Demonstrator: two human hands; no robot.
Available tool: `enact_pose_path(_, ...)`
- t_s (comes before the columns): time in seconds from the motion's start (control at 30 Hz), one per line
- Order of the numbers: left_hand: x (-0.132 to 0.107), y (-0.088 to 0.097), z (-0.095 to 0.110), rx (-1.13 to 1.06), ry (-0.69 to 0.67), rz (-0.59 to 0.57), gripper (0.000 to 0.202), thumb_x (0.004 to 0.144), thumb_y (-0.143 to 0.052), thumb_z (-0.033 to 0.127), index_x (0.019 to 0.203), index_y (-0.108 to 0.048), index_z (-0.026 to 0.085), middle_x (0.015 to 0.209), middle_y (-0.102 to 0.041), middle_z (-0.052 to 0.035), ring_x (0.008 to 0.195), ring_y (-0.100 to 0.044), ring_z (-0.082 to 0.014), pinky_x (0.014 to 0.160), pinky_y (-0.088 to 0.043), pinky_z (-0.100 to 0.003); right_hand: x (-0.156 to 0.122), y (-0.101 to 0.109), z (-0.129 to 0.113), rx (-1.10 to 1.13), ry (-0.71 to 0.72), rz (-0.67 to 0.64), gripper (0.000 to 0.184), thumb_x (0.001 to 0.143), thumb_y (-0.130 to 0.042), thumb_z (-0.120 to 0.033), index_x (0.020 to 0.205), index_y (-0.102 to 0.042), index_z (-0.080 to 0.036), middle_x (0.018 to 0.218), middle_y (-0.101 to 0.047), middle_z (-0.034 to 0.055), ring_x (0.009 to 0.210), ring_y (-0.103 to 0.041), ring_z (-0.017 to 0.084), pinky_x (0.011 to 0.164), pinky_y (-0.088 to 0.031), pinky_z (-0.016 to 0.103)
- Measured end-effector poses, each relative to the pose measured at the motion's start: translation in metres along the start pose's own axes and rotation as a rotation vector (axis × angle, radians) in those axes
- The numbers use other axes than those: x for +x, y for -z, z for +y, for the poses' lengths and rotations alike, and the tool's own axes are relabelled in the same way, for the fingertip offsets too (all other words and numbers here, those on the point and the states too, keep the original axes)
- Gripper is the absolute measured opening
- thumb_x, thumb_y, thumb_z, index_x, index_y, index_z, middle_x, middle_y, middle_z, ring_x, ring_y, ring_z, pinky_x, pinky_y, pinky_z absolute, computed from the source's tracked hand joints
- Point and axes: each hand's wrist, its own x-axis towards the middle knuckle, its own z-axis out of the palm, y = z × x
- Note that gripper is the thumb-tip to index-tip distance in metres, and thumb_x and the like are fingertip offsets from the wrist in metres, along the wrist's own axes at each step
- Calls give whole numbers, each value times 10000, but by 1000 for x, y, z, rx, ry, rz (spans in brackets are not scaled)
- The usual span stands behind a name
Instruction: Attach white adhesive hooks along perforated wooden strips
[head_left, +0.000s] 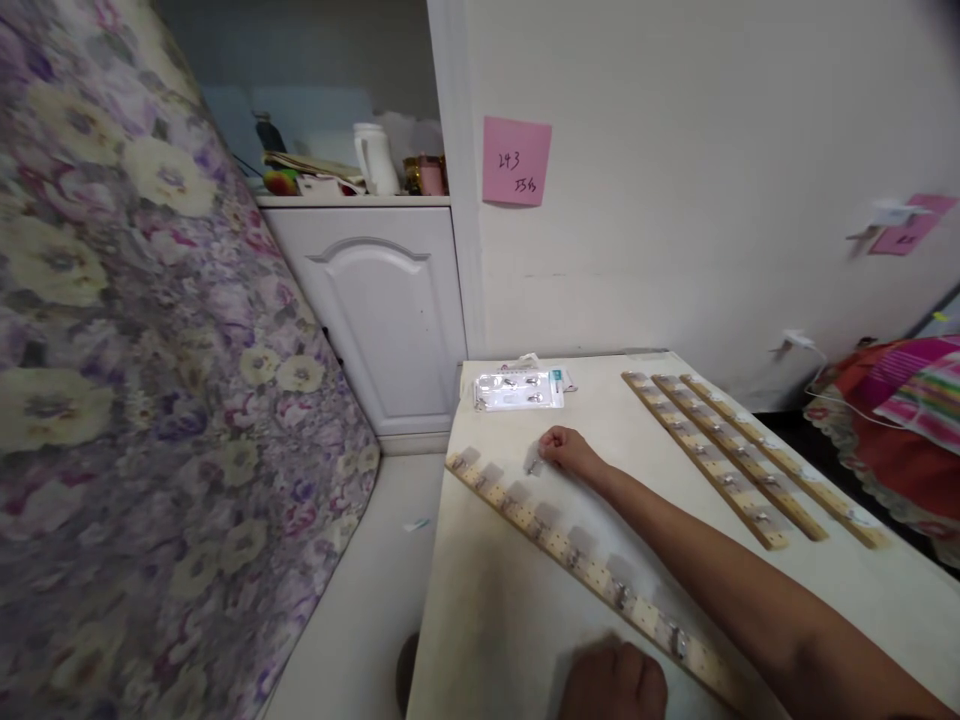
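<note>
My right hand [564,449] reaches across the white table, thumb and fingertips pinching the edge of a small clear plastic piece with a bit of metal [534,464] on it. Just nearer to me lies a long wooden strip [595,574], running diagonally, with a row of clear plastic pieces and small metal fittings along it. My left hand [615,685] rests at the bottom edge beside this strip, its fingers curled; what they hold, if anything, is hidden. Beyond my right hand is a clear blister pack [517,390] with small metal parts inside.
Three more wooden strips [731,450] with similar fittings lie side by side at the right of the table [510,640]. A floral curtain [150,400] hangs at the left, and a white cabinet [382,320] stands behind. Pink notes [516,160] are on the wall.
</note>
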Motion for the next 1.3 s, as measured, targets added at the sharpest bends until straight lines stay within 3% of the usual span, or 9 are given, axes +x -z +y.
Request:
enact_pose_path(0.13, 6, 39, -13, -75, -28, -158, 97, 823, -581, 239, 908, -541, 216, 806, -628, -3, 687, -580, -172, 540, -373, -266, -27, 34, -9, 100, 11, 17, 156, 636, -567, -251, 769, -561, -169, 556, -508, -50, 444, -429, 80, 440, -348, 215)
enact_pose_path(0.27, 16, 77, -19, -167, -76, -277, 171, 780, -587, 192, 940, -528, 193, 892, -624, -28, 774, -564, -188, 632, -423, -282, -81, 82, -14, 156, 23, 70, 210, 649, -582, -297, 818, -575, -171, 557, -490, -60, 442, -434, 75, 442, -344, 211)
enact_pose_path(0.37, 20, 97, -17, -243, -52, -258, 129, 822, -491, 136, 927, -520, 205, 916, -607, -22, 806, -546, -186, 688, -445, -301, -136, 116, -9, 217, 31, 121, 262, 665, -624, -331, 868, -592, -170, 555, -473, -68, 449, -428, 70, 446, -325, 207)
enact_pose_path(0.47, 17, 105, -10, -249, 16, -208, 153, 846, -419, 114, 894, -536, 200, 881, -594, -40, 792, -539, -196, 708, -459, -329, -192, 136, 7, 250, -29, 180, 294, 685, -648, -371, 902, -604, -177, 552, -472, -67, 441, -411, 67, 437, -309, 204)
enact_pose_path(0.6, 7, 102, 10, -340, 165, -79, 216, 840, -390, 85, 917, -555, 202, 855, -573, -45, 809, -550, -190, 729, -478, -324, -246, 136, 35, 295, -135, 110, 332, 695, -659, -428, 902, -593, -177, 517, -481, -71, 399, -392, 64, 415, -303, 205)
enact_pose_path(0.73, 4, 93, 40, -456, 215, 32, 245, 863, -381, 102, 1010, -550, 202, 897, -578, -54, 831, -563, -176, 728, -496, -303, -269, 120, 51, 355, -138, 15, 322, 715, -652, -425, 903, -567, -178, 554, -476, -80, 391, -397, 54, 398, -304, 194)
enact_pose_path(0.9, 6, 81, 65, -431, 161, 123, 406, 845, -387, 68, 1229, -465, 178, 1045, -584, -99, 957, -552, -201, 823, -502, -355, -274, 112, 63, 366, -134, -27, 269, 748, -616, -390, 888, -537, -175, 558, -440, -95, 375, -386, 41, 382, -280, 182)
enact_pose_path(1.1, 5, 72, 71, -334, 170, 93, 616, 756, -381, 7, 1344, -381, 191, 1013, -593, -95, 897, -546, -217, 783, -494, -390, -274, 111, 72, 354, -126, -41, 230, 766, -586, -354, 899, -537, -173, 548, -419, -101, 372, -370, 37, 375, -273, 176)
enact_pose_path(1.3, 9, 63, 73, -189, 192, 102, 533, 793, -403, 54, 1304, -429, 203, 891, -599, -62, 777, -535, -193, 671, -469, -321, -271, 109, 71, 296, -156, -35, 214, 765, -562, -334, 907, -537, -177, 567, -436, -95, 363, -372, 39, 360, -274, 178)
